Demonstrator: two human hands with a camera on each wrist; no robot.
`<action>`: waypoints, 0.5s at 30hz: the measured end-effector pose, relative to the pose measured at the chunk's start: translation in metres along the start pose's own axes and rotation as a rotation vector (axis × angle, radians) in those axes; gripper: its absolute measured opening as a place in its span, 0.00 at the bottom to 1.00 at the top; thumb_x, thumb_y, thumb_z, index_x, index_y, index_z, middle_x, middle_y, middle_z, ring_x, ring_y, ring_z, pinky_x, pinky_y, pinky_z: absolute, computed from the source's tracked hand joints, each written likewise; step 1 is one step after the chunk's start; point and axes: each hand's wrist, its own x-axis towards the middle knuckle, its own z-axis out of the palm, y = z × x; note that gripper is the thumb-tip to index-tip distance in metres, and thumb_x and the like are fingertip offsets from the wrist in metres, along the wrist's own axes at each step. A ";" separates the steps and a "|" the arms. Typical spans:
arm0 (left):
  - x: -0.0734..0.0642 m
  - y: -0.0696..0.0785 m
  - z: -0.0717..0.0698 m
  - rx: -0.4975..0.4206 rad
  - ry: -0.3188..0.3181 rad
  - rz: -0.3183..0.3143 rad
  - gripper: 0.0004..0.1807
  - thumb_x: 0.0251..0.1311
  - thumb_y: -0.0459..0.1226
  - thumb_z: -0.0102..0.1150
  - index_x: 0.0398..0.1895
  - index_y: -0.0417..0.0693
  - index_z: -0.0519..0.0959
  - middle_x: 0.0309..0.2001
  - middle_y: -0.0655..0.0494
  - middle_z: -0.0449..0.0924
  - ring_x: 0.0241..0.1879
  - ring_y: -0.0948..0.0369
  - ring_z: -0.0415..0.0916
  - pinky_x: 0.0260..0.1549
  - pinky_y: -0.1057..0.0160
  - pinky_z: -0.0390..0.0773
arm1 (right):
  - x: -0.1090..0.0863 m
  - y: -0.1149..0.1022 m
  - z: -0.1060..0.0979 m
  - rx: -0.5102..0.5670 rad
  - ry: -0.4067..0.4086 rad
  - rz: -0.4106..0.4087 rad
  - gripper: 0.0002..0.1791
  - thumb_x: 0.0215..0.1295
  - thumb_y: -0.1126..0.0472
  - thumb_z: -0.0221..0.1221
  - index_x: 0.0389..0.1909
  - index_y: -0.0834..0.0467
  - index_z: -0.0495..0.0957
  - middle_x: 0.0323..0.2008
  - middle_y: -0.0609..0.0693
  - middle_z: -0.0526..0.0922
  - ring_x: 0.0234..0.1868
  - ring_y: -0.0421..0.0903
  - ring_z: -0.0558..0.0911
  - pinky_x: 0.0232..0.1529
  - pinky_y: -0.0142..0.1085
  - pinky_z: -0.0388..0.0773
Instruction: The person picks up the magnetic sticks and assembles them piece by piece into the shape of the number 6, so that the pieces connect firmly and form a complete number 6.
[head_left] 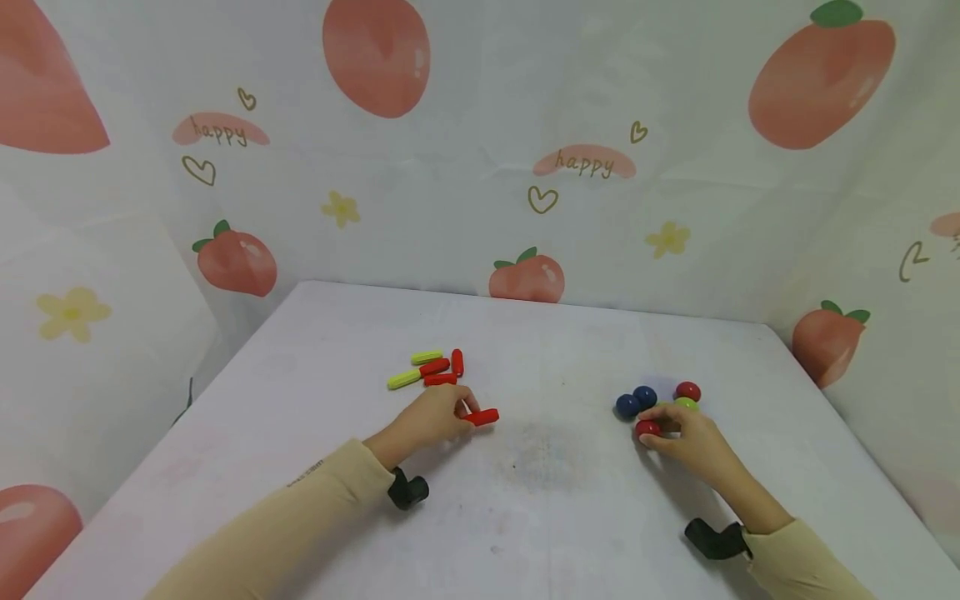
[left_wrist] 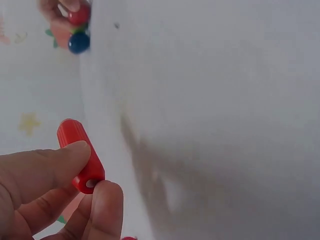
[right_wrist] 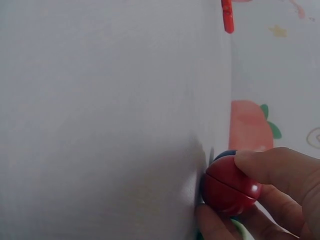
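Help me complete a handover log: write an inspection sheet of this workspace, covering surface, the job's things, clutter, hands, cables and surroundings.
Surface: white table, grey smudging, small dark specks.
Job's things: beyond the left hand, red sticks and yellow sticks; near the right hand, blue balls, a second red ball and a lime-green ball, partly hidden.
Clutter: nothing seen.
Left hand: fingers pinch one red stick.
Right hand: fingers hold a red ball.
Cables: thin dark line by the table's left edge, possibly a cable.
Surroundings: pale backdrop printed with fruit, flowers, hearts and "happy".
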 end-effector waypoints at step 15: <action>0.018 0.018 0.009 0.007 0.064 0.069 0.10 0.62 0.31 0.68 0.46 0.47 0.83 0.38 0.52 0.84 0.36 0.60 0.77 0.39 0.63 0.81 | 0.000 0.003 0.001 0.010 -0.001 0.003 0.17 0.62 0.61 0.70 0.49 0.63 0.82 0.49 0.63 0.83 0.52 0.63 0.83 0.50 0.50 0.86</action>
